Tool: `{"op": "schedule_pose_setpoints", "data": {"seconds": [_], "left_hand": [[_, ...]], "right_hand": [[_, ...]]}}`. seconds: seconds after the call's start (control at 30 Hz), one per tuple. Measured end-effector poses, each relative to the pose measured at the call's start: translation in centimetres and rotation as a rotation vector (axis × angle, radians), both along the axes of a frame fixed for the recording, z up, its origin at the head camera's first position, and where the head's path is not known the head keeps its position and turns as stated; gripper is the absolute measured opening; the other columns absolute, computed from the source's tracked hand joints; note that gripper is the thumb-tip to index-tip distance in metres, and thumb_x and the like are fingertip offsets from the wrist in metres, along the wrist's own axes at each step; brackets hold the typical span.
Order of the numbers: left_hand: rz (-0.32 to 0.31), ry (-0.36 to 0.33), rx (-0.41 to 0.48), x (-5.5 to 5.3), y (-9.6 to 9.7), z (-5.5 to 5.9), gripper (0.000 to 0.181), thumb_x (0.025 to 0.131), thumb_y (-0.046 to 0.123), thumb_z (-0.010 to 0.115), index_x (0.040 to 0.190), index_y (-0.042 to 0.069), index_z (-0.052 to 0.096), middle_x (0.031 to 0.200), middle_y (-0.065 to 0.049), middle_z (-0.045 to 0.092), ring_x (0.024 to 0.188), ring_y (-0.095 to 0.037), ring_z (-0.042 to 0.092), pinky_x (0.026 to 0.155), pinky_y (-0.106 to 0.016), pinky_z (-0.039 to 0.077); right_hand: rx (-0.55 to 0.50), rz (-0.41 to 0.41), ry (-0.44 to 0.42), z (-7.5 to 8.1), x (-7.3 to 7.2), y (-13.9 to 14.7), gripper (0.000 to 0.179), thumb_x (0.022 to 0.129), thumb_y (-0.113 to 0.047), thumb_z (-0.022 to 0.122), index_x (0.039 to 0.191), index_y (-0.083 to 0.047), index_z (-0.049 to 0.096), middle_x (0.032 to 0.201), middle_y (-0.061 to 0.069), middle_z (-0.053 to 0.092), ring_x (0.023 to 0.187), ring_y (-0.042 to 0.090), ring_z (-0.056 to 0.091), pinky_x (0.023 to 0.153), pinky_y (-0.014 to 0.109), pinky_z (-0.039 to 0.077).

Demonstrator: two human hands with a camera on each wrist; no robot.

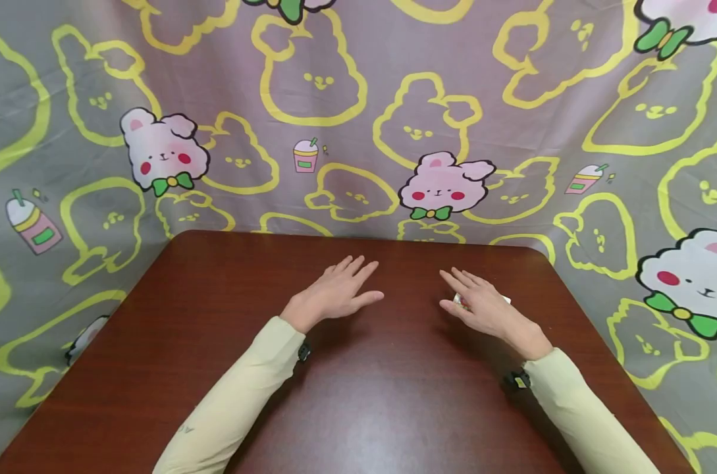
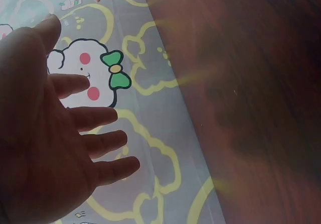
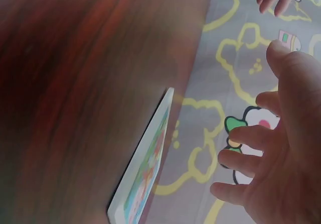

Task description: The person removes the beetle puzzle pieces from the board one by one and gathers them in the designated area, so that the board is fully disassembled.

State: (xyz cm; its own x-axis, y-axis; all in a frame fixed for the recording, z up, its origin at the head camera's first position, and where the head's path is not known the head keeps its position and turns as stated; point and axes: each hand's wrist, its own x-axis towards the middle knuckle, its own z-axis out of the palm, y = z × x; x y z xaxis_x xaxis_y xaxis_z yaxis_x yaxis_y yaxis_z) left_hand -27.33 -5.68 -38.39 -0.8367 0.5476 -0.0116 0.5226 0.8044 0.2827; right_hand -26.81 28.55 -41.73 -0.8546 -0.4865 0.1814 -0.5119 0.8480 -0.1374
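My left hand (image 1: 337,294) hovers over the brown table (image 1: 228,342), fingers straight and thumb held apart, with nothing in its grasp. In the left wrist view the palm of that hand (image 2: 55,133) and its spread fingers show bare. To the right, my right hand (image 1: 485,306) is held above a thin flat rectangular piece with a white border (image 1: 506,299), covering most of it in the head view. The right wrist view shows this piece (image 3: 145,171) lying on the table, its face printed in several colours. A gap separates it from the right hand (image 3: 281,148), whose fingers are extended.
A grey cloth (image 1: 358,145) with yellow bear outlines and white bear faces hangs behind the table and along both sides. Dark wrist-worn devices sit at the left cuff (image 1: 303,352) and the right cuff (image 1: 518,380).
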Motion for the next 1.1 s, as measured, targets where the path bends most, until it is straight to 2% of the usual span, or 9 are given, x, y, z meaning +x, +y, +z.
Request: {"op": "schedule_pose_setpoints", "data": {"seconds": [0.27, 0.53, 0.63, 0.77, 1.1], "left_hand": [[-0.002, -0.059, -0.021, -0.6, 0.5, -0.3, 0.08, 0.095, 0.07, 0.035, 0.159, 0.026, 0.016, 0.165, -0.011, 0.018, 0.153, -0.033, 0.015, 0.12, -0.056, 0.02], [-0.023, -0.103, -0.017, -1.3, 1.6, -1.1, 0.074, 0.098, 0.064, 0.035, 0.158, 0.024, 0.019, 0.164, -0.011, 0.021, 0.151, -0.032, 0.022, 0.119, -0.054, 0.024], [-0.028, -0.102, -0.016, -1.4, 2.3, -1.1, 0.074, 0.098, 0.064, 0.036, 0.158, 0.024, 0.02, 0.163, -0.01, 0.023, 0.15, -0.031, 0.025, 0.119, -0.053, 0.026], [-0.031, -0.095, -0.018, -1.7, 3.2, -1.3, 0.073, 0.098, 0.064, 0.036, 0.158, 0.024, 0.022, 0.163, -0.01, 0.026, 0.149, -0.031, 0.028, 0.119, -0.052, 0.028], [-0.036, -0.127, -0.019, -2.0, 4.6, -1.8, 0.073, 0.098, 0.062, 0.039, 0.157, 0.023, 0.023, 0.162, -0.009, 0.027, 0.15, -0.03, 0.027, 0.119, -0.05, 0.028]], "right_hand": [[-0.041, -0.047, -0.095, -0.4, 0.1, 2.1, 0.074, 0.093, -0.054, 0.059, 0.152, -0.013, 0.038, 0.154, 0.025, 0.036, 0.138, 0.05, 0.036, 0.109, 0.064, 0.032], [-0.012, -0.079, -0.067, -0.9, 0.1, 4.1, 0.072, 0.092, -0.047, 0.064, 0.148, -0.007, 0.043, 0.148, 0.03, 0.042, 0.132, 0.052, 0.043, 0.102, 0.064, 0.039], [-0.005, -0.086, -0.067, -1.0, 0.1, 4.5, 0.072, 0.092, -0.047, 0.065, 0.147, -0.006, 0.043, 0.147, 0.031, 0.043, 0.13, 0.053, 0.044, 0.1, 0.064, 0.04], [-0.009, -0.125, -0.125, -0.9, 0.4, 4.9, 0.073, 0.091, -0.047, 0.065, 0.147, -0.006, 0.042, 0.148, 0.032, 0.04, 0.131, 0.053, 0.042, 0.1, 0.066, 0.04], [0.042, -0.187, -0.193, -0.9, 1.4, 6.3, 0.076, 0.092, -0.049, 0.062, 0.144, 0.003, 0.043, 0.147, 0.039, 0.036, 0.129, 0.06, 0.039, 0.096, 0.068, 0.041]]}}
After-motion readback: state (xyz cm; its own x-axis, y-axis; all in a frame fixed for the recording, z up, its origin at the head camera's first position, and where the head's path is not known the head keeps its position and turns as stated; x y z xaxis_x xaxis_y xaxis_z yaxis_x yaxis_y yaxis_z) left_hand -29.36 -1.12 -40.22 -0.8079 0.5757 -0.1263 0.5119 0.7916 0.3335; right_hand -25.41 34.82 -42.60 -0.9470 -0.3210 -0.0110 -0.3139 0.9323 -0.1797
